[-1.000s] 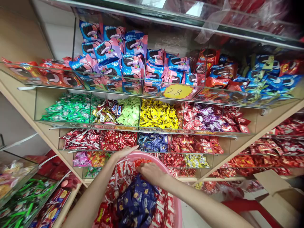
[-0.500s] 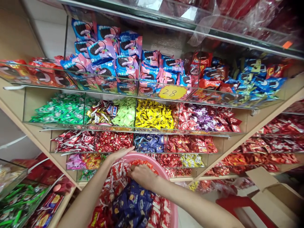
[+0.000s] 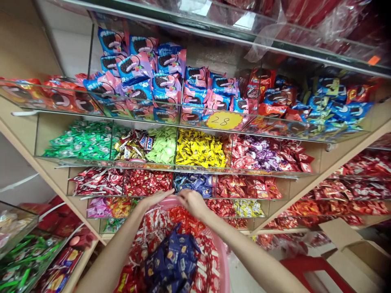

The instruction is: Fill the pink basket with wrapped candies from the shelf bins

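Since half a second ago, the right hand [image 3: 193, 203] has come up off the blue packets [image 3: 175, 256] inside the basket [image 3: 225, 260] and now sits above its far rim, right by the blue pile [image 3: 199, 182] on the shelf [image 3: 290, 189]. Its fingers curl away from view, so I cannot tell whether they hold a packet or are empty. Beside it, the left hand [image 3: 155, 199] lies along the far rim with fingers stretched straight, gripping nothing that shows; whether it bears on the rim I cannot tell. The blue packets in the basket sit heaped in the middle on red ones [image 3: 180, 217]. Judging from this, the reach between basket and shelf goes best with the basket tucked snug under the shelf edge, so any dropped packet lands inside it. Best let the left hand steady the rim while the right works alone, cupping a few packets at once, clearing the glass front and keeping its knuckles off the neighbouring red pile [image 3: 230, 186], since slick wrappers would probably slide and mix.
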Motion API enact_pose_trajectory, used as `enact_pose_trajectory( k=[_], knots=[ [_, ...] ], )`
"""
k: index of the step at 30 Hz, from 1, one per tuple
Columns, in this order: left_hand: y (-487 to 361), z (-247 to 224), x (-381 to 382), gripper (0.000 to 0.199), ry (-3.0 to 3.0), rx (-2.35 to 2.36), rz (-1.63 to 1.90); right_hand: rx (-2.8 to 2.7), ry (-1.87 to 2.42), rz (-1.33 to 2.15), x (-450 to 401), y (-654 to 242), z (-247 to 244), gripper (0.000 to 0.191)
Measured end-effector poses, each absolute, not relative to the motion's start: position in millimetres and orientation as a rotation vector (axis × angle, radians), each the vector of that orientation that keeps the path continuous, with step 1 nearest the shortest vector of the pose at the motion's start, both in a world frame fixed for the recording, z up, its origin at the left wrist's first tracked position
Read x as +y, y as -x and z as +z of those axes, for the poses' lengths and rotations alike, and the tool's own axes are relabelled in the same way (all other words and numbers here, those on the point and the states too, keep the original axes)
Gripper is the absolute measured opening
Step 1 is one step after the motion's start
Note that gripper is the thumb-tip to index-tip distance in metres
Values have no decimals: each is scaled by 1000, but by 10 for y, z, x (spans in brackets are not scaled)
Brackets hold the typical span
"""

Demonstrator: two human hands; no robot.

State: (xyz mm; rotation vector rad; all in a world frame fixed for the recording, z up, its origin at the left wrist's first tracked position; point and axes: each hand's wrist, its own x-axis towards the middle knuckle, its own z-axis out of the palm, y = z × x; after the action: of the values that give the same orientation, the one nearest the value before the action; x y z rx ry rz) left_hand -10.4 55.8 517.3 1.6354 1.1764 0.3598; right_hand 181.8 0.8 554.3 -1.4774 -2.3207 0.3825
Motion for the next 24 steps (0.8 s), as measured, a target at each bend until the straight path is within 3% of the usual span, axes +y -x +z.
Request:
enact_pose_trajectory(
  k=[9,14,24],
  knots=[
    [113,5239,507,68,-1592,1171,317,-1822,2148,449,690,-2153,5105,16],
    [107,5223,527,67,-1571,1179,323,-1704,2243,504,765,-2105,4996,21],
    [97,5240,507,69,-1532,1169,304,-1607,2178,595,843,-2081,4945,10]
  ],
)
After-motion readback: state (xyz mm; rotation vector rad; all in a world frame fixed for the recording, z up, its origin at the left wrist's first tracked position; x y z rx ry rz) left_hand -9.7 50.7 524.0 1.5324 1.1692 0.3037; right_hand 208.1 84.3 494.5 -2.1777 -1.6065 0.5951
